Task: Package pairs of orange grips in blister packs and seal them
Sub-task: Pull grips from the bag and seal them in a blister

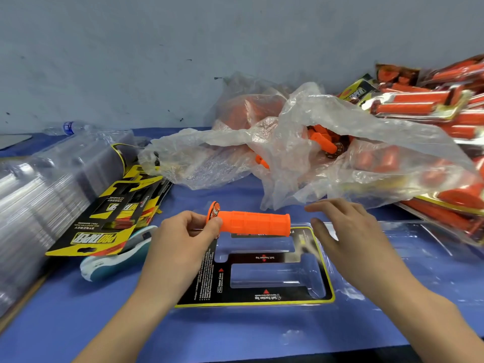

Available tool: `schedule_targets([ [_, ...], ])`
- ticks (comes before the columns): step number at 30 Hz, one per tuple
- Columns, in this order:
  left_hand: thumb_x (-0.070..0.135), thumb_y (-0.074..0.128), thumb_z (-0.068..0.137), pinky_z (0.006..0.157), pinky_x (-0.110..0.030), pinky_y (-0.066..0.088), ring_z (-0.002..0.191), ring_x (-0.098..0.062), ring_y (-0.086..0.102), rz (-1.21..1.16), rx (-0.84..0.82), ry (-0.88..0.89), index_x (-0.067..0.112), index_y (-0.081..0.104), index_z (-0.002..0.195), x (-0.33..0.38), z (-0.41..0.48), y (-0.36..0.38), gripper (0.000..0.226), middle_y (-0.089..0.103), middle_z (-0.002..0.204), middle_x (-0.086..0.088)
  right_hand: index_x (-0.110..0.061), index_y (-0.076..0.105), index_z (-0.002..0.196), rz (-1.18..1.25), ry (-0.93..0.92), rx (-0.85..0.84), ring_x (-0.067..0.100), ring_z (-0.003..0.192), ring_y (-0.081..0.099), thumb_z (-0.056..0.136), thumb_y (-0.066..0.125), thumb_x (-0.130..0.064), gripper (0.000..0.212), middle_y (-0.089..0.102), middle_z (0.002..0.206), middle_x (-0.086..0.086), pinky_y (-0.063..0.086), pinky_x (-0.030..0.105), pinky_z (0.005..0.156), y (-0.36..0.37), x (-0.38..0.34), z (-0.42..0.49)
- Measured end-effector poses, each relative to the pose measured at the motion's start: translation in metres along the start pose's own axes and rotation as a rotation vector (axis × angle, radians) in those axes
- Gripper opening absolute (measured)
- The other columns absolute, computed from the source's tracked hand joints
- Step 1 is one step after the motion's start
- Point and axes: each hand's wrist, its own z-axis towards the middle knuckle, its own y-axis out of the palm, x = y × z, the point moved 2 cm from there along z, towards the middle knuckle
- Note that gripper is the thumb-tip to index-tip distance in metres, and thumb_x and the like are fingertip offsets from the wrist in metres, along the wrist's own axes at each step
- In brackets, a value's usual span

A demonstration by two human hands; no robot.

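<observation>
My left hand (pixel 183 238) holds an orange grip (pixel 255 222) by its flanged end, lying level over the far end of an open blister pack (pixel 262 273). The pack has a black and yellow card and two empty moulded cavities, and it rests on the blue table. My right hand (pixel 345 231) hovers just right of the grip's open end, fingers spread, holding nothing. Behind, a crumpled clear plastic bag (pixel 301 142) holds several loose orange grips (pixel 324 141).
A pile of packed grip blisters (pixel 432 106) fills the back right. Printed yellow and black cards (pixel 110 218) lie at left beside a stack of clear blister shells (pixel 47 184). A teal and white object (pixel 115 255) lies under the cards. A water bottle (pixel 70 127) lies at the back left.
</observation>
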Motion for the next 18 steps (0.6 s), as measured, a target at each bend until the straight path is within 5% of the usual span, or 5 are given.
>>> schedule_targets([
  [8, 0.045, 0.068, 0.086, 0.056, -0.01, 0.04, 0.071, 0.013, 0.062, 0.043, 0.0, 0.027, 0.03, 0.065, 0.079, 0.004, -0.001, 0.007, 0.018, 0.066, 0.073, 0.033, -0.032, 0.051, 0.135, 0.043, -0.088, -0.013, 0.022, 0.123, 0.045, 0.096, 0.046, -0.038, 0.04, 0.057, 0.127, -0.009, 0.035, 0.036, 0.104, -0.005, -0.009, -0.002],
  [14, 0.046, 0.068, 0.087, 0.061, -0.017, 0.042, 0.068, 0.007, 0.063, 0.092, -0.015, -0.009, 0.027, 0.068, 0.08, 0.002, 0.0, 0.009, 0.02, 0.072, 0.072, 0.013, -0.035, 0.039, 0.144, -0.052, -0.131, -0.092, 0.015, 0.129, 0.03, 0.103, 0.039, -0.024, 0.043, 0.048, 0.138, -0.012, 0.023, 0.029, 0.111, -0.002, -0.008, -0.003],
  [18, 0.047, 0.067, 0.087, 0.058, -0.013, 0.038, 0.069, 0.006, 0.062, 0.148, -0.058, -0.031, 0.024, 0.069, 0.082, -0.002, -0.001, 0.011, 0.024, 0.072, 0.075, 0.009, -0.035, 0.028, 0.148, -0.227, -0.069, -0.194, 0.018, 0.136, 0.028, 0.102, 0.034, -0.021, 0.049, 0.036, 0.148, -0.01, 0.018, 0.037, 0.116, 0.008, 0.003, -0.002],
])
